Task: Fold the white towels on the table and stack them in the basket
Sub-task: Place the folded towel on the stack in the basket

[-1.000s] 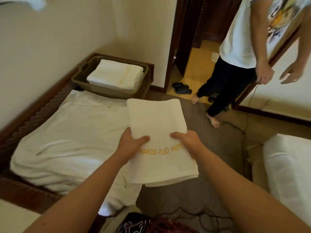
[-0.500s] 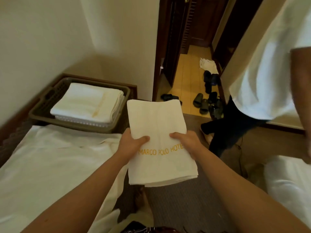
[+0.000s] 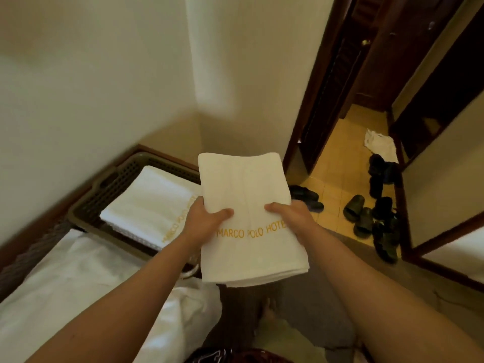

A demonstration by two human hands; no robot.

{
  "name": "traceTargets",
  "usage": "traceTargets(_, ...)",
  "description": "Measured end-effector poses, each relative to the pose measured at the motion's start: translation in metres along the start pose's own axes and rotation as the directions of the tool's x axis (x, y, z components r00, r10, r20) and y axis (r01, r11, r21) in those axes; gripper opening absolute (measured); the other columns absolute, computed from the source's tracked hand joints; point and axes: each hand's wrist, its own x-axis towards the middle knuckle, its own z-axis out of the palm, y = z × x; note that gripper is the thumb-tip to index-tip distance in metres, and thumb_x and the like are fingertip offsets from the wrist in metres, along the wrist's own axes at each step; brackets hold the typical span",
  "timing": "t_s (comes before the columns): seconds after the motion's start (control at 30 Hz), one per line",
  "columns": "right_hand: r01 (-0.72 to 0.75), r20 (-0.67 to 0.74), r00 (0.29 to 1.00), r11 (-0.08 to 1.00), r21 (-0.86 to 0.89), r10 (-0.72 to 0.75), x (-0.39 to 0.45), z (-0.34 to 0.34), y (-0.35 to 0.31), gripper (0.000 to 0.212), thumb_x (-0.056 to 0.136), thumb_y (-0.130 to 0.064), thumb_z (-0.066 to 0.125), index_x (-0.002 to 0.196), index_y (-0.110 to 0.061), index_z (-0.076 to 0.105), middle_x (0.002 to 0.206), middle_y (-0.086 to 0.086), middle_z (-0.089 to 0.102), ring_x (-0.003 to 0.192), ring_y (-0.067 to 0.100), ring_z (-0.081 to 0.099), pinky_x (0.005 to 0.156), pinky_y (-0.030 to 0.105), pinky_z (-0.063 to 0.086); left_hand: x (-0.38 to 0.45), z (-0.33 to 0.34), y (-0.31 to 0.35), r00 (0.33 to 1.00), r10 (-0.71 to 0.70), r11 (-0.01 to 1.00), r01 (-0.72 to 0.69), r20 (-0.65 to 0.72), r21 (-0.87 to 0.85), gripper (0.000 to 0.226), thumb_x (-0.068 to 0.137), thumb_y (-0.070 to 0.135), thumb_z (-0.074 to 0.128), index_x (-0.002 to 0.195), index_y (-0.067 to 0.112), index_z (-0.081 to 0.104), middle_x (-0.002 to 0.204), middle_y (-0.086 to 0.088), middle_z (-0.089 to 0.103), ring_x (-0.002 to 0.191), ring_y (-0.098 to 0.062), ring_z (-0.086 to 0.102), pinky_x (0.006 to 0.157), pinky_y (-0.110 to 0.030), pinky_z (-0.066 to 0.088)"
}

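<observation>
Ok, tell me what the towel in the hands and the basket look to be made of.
Folded towel: soft white cotton terry by the look, matte and slightly nubby, with gold stitched lettering; the exact fibre is not certain. Basket: probably moulded plastic, dull brown, since its walls show regular rows of small holes. Left hand and right hand grip the towel.

Single head-worn wide-angle view, looking forward and steeply down from the person's own standpoint, close over both forearms; it is facing the room corner, taking in the basket [image 3: 110, 189] at left and the doorway [image 3: 348, 158] at right.
</observation>
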Motion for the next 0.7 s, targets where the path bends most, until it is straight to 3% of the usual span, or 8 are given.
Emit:
traceTargets(0.13,0.017,0.183,0.983,0.996,-0.090,0.000,0.074,0.047,-0.041,0.024,0.084,-0.014,0.081,0.104,-0.006,0.072,0.082,0.008,0.079,0.070,0.024,0.077,0.053,0.030,0.058,0.042,-0.031,-0.004,0.983,-0.069,0.995,0.055,-0.169,-0.087,0.060,0.073,0.040,0.088,0.121,0.022,0.058,0.113,0.005,0.073,0.095,-0.016,0.074,0.080,-0.042,0.064)
traceTargets(0.23,0.045,0.353,0.935,0.982,-0.186,0.024,0.133,0.096,-0.064,0.025,0.083,-0.015,0.082,0.104,-0.004,0.072,0.082,0.009,0.079,0.071,0.026,0.077,0.056,0.033,0.059,0.065,-0.053,-0.012,0.919,-0.166,0.974,0.096,-0.359,-0.204,0.053,0.078,0.029,0.088,0.121,0.020,0.056,0.112,0.005,0.071,0.095,-0.015,0.072,0.072,-0.031,0.061)
traceTargets(0.3,0.082,0.463,0.885,0.965,-0.250,0.045,0.167,0.133,-0.078,0.024,0.083,-0.015,0.082,0.101,-0.003,0.074,0.083,0.010,0.078,0.070,0.025,0.076,0.056,0.033,0.059,0.075,-0.066,-0.020,0.847,-0.237,0.957,0.119,-0.475,-0.265,0.052,0.080,0.027,0.087,0.122,0.020,0.056,0.111,0.004,0.071,0.094,-0.015,0.072,0.066,-0.026,0.059)
traceTargets(0.4,0.144,0.613,0.783,0.929,-0.341,0.104,0.197,0.180,-0.096,0.026,0.084,-0.018,0.082,0.101,-0.001,0.074,0.089,0.013,0.079,0.076,0.028,0.077,0.063,0.035,0.062,0.080,-0.080,-0.029,0.703,-0.361,0.923,0.172,-0.613,-0.345,0.057,0.079,0.031,0.088,0.125,0.018,0.056,0.112,0.000,0.071,0.095,-0.021,0.072,0.068,-0.032,0.060)
traceTargets(0.53,0.209,0.769,0.616,0.906,-0.369,0.171,0.224,0.233,-0.111,0.019,0.089,-0.015,0.077,0.099,0.001,0.074,0.090,0.015,0.078,0.076,0.029,0.076,0.060,0.033,0.060,0.082,-0.096,-0.038,0.518,-0.459,0.885,0.192,-0.721,-0.425,0.054,0.077,0.034,0.088,0.121,0.018,0.061,0.106,-0.002,0.074,0.088,-0.021,0.074,0.062,-0.031,0.059)
traceTargets(0.63,0.250,0.808,0.549,0.880,-0.403,0.214,0.244,0.260,-0.104,0.025,0.091,-0.021,0.076,0.105,0.000,0.074,0.096,0.014,0.078,0.085,0.031,0.077,0.068,0.037,0.062,0.083,-0.103,-0.049,0.429,-0.481,0.875,0.174,-0.765,-0.452,0.057,0.076,0.037,0.088,0.123,0.019,0.060,0.106,0.000,0.073,0.089,-0.020,0.074,0.065,-0.032,0.060)
traceTargets(0.7,0.265,0.791,0.538,0.833,-0.485,0.290,0.259,0.264,-0.085,0.029,0.092,-0.027,0.075,0.107,-0.002,0.074,0.100,0.013,0.078,0.088,0.028,0.077,0.077,0.040,0.063,0.081,-0.098,-0.061,0.436,-0.519,0.854,0.212,-0.735,-0.476,0.066,0.074,0.045,0.088,0.127,0.019,0.059,0.110,0.000,0.072,0.094,-0.020,0.073,0.077,-0.040,0.062)
